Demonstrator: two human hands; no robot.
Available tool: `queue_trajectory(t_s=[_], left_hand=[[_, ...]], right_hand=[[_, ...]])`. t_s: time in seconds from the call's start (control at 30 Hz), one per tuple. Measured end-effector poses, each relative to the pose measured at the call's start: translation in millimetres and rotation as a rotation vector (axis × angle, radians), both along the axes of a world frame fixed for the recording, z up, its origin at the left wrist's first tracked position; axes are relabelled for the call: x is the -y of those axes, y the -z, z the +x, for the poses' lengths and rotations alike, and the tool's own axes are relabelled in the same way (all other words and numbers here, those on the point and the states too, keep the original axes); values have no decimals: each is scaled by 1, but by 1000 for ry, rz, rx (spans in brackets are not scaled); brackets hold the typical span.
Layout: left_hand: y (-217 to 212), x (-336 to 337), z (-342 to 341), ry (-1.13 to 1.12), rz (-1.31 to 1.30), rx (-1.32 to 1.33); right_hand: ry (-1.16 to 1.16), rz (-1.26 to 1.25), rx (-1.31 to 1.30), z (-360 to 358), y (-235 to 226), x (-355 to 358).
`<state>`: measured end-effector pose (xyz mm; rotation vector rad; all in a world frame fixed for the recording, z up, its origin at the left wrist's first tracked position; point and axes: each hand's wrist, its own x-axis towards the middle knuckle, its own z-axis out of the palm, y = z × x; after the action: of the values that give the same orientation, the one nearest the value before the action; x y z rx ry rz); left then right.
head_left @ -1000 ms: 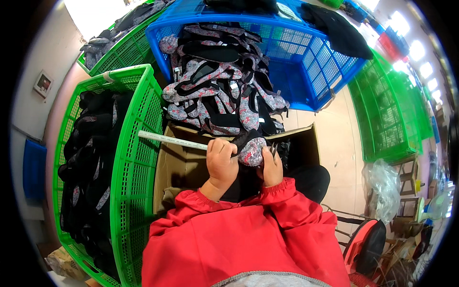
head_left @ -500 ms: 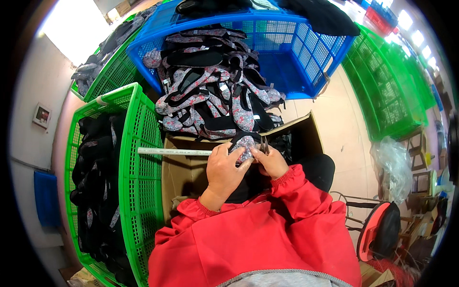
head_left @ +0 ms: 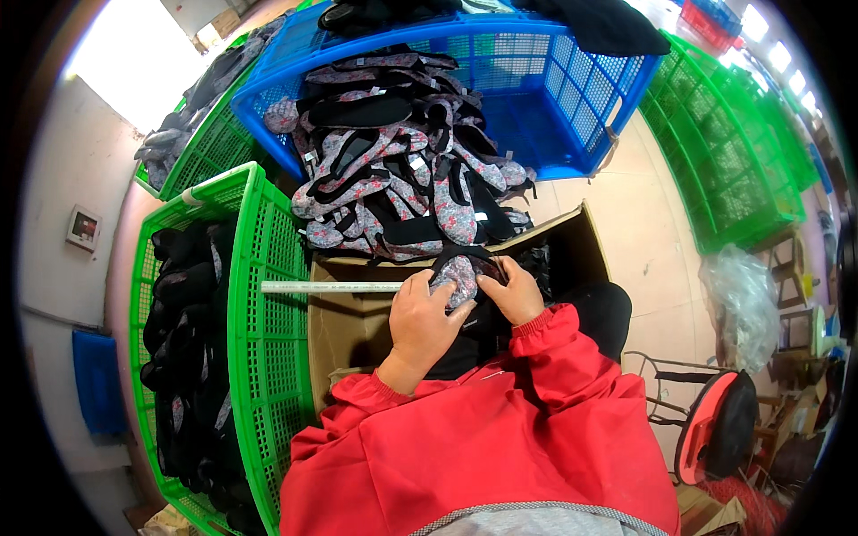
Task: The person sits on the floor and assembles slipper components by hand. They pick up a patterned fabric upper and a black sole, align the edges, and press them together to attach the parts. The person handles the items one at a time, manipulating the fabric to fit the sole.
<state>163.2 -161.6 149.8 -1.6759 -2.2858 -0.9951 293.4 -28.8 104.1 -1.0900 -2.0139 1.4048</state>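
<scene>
Above my lap I hold a floral fabric shoe with black lining and edging. My left hand closes on its left side, thumb and fingers pinching the floral part. My right hand grips the black edge on the right with its thumb on top. Any tool inside the right palm is hidden. Just beyond the hands, a heap of similar floral shoes spills from a blue crate lying on its side. Beneath the hands stands an opened cardboard box. A white strip runs across it to my left hand.
Close on the left, a green crate holds many black shoes. Behind it, another green crate holds grey pieces. On the right are a stacked green crate, a clear plastic bag and a red-and-black chair.
The dark pointed tool tips seen at my right hand no longer show. That hand has shifted slightly up and right and spread along the shoe's black edge. The left hand stays nearly in place.
</scene>
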Motion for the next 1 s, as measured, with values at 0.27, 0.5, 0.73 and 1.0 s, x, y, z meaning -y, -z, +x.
queue_trajectory(t_s=[0.27,0.5,0.73,1.0], left_hand=[[11,1,5,62,-7,-125],[30,-14,-5,41,90,-101],[45,-28,-19,-34,98,-14],[71,-60,-58,-192,-34,-186]], right_hand=[[17,98,125,5,6,11],[53,96,-20,8,28,15],[15,146,-29,9,19,22],[-15,209,23,3,16,32]])
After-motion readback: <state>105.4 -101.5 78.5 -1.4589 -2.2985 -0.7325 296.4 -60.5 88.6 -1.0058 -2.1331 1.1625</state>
